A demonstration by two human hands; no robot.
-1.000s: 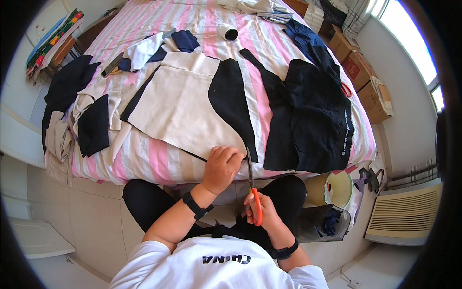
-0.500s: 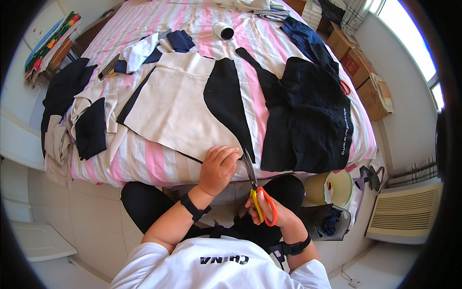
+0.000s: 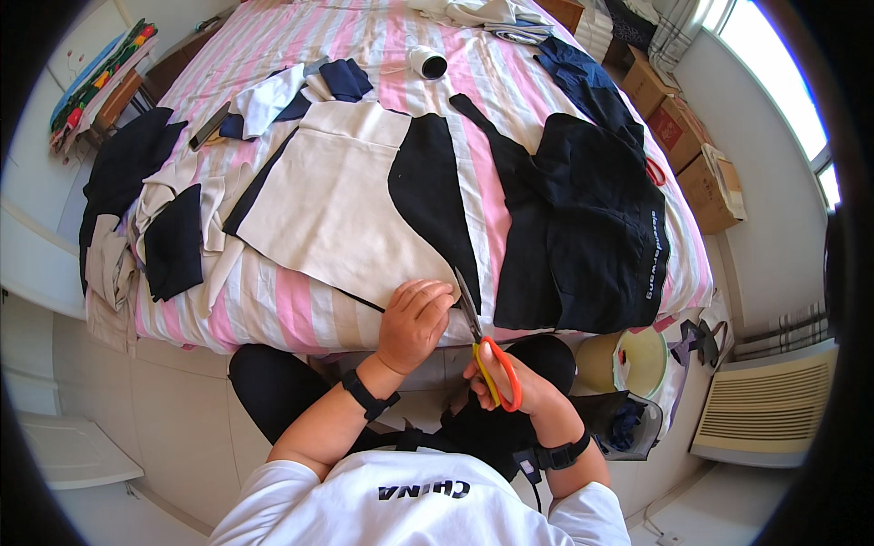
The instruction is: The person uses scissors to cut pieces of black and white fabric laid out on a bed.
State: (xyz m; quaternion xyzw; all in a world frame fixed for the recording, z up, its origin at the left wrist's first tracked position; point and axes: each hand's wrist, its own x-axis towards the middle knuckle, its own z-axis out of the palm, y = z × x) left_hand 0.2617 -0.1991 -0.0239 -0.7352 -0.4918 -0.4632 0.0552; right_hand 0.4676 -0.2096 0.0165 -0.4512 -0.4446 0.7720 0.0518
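Note:
A cream fabric piece [image 3: 323,196] lies over a larger black fabric piece [image 3: 432,182] at the near side of the bed. My left hand [image 3: 414,328] is closed over the cream piece's near right corner, its thumb hidden beneath. In my right hand [image 3: 501,378] are scissors [image 3: 471,309] with one orange and one yellow handle. Their blades point away from me, lying along the cream piece's curved right edge beside my left fingertips. Whether the blades have fabric between them I cannot tell. Right of the scissors is a black garment [image 3: 583,227] with white lettering, spread flat.
The bed has a pink and white striped sheet [image 3: 291,305]. Cream and black scraps [image 3: 173,241] lie left; a white cylindrical object [image 3: 428,62] sits farther back. Red handles [image 3: 655,172] show beside the black garment. A pale green bin [image 3: 642,359] stands on the floor at right.
The scissors and my right hand have moved slightly away from me, the blade tips farther up along the cream edge. My left hand stays on the corner.

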